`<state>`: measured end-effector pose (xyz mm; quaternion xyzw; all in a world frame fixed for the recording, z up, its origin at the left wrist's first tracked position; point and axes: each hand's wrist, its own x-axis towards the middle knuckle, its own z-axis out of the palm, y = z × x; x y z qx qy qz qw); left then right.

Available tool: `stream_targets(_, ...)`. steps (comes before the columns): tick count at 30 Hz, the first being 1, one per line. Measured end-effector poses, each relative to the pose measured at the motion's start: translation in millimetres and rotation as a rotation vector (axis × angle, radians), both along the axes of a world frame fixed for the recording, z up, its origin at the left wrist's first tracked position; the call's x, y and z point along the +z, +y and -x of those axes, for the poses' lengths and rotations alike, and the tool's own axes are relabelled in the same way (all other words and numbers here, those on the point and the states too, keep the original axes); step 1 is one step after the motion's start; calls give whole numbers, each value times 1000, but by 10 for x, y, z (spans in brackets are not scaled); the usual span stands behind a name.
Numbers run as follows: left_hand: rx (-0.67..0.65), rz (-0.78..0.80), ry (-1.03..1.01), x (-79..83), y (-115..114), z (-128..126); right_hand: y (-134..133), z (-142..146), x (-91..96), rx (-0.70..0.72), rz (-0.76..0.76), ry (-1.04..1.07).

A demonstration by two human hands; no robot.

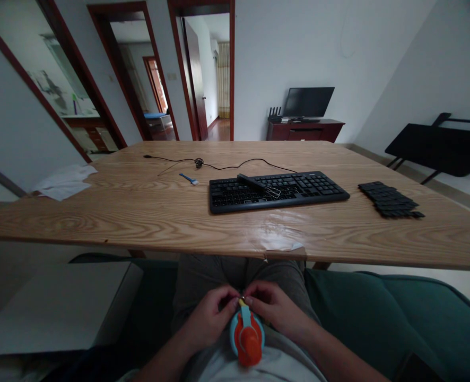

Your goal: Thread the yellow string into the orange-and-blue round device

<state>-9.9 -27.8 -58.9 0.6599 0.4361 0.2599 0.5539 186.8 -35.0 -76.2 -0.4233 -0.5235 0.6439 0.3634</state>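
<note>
Over my lap, below the table's edge, is a round light-blue and orange object (235, 335) with a yellow neck and an orange knob; its kind is unclear. My left hand (215, 314) pinches at its narrow tip with thumb and forefinger. From the other side, my right hand (272, 307) pinches at the same tip, where a small shiny bit shows. On the table lies a black keyboard (314, 195), many of its keys seemingly bare of caps. Across it rests a keycap puller (254, 184) with a black handle and wire loops.
Black keycaps (390, 199) lie grouped in rows on the wooden table (139, 212), right of the keyboard. A blue brush (188, 179) and a cable (235, 166) lie beyond. White cloth or tissue (66, 181) sits at the left edge. A white box (60, 307) is at my left.
</note>
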Motion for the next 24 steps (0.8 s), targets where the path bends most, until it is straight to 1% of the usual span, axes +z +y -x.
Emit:
stream_targets(4,53,-14,1,-52,-19,-55,36,-34,79,34,14,-87)
stream_targets(8,82,3,-5,-65,-11,-83,78,-80,211,47,-119,-319)
stream_targets(10,77,28,-13,-40,3,-85,96,-88,272,77,-138,-387)
stream_targets(15,66,89,-9,12,26,-74,130,-45,365,164,-120,-482)
stream_targets(18,68,128,-1,24,13,-61,134,-10,380,180,-93,-512)
stream_targets(22,81,211,-59,47,-13,-46,113,8,368,172,-85,-499)
stream_targets(24,74,224,-66,61,-21,-43,100,-1,342,166,-91,-482)
